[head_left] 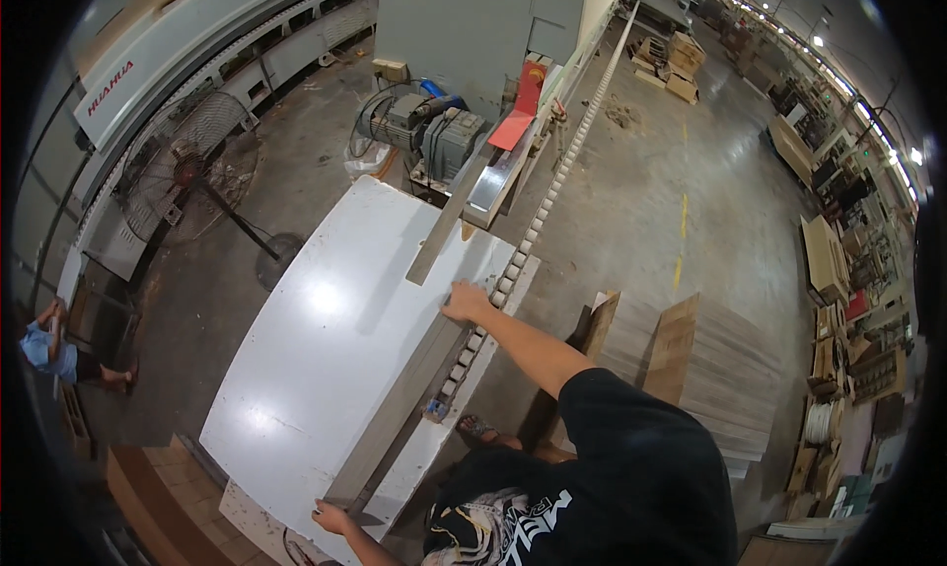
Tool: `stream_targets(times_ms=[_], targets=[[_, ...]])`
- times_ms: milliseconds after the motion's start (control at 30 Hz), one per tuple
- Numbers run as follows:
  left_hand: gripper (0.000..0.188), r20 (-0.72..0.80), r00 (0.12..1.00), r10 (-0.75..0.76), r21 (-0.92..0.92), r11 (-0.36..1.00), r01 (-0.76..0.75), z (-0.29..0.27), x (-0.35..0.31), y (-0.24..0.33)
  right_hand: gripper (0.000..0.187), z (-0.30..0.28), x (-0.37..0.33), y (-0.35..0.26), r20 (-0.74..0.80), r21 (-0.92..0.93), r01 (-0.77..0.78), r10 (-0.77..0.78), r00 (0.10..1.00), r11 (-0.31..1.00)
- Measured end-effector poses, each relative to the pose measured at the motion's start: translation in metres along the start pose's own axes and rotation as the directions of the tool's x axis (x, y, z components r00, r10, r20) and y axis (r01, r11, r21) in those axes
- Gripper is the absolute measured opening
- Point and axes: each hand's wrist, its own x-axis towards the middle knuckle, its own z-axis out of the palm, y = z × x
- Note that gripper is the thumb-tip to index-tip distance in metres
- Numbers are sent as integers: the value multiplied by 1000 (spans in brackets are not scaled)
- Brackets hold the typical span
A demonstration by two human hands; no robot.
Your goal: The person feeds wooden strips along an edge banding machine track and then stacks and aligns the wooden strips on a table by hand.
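A long grey-brown wooden board (400, 413) lies lengthwise on the white table (286, 369), beside a track of small pale blocks (459, 369). At its near end, my left hand (332, 517) grips the edge and corner. My right hand (466, 301) is closed over the far end, with the fingertips partly hidden. Just beyond, a second narrow board (444, 235) sticks out over the table from a machine guide (490, 186) and stays apart from my right hand.
A red guard (520, 112) covers part of the machine, next to motors (434, 132). Stacked boards (710, 378) stand to my right. A floor fan (187, 176) is at the left, and another person (59, 349) works at the far left.
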Motion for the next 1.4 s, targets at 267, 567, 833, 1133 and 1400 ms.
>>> stream_targets(times_ms=[267, 567, 833, 1133, 1400], targets=[[64, -226, 914, 338, -79, 929, -363, 17, 14, 57, 47, 31, -76, -15, -438, 25, 323, -280, 854, 946], [50, -47, 808, 587, -139, 798, -587, 37, -51, 109, 32, 27, -91, -18, -315, 62, 352, -317, 895, 934], [44, 23, 719, 695, -143, 714, -686, 31, -69, 99, 24, 24, -95, -21, -366, 155, 382, -307, 879, 911], [36, -53, 756, 652, -155, 743, -651, 6, -56, 80, 22, 23, -93, -24, -333, 128, 340, -283, 900, 932], [33, -112, 796, 595, -154, 781, -606, -9, -59, 57, 20, 24, -94, -25, -343, 108, 347, -292, 893, 932]])
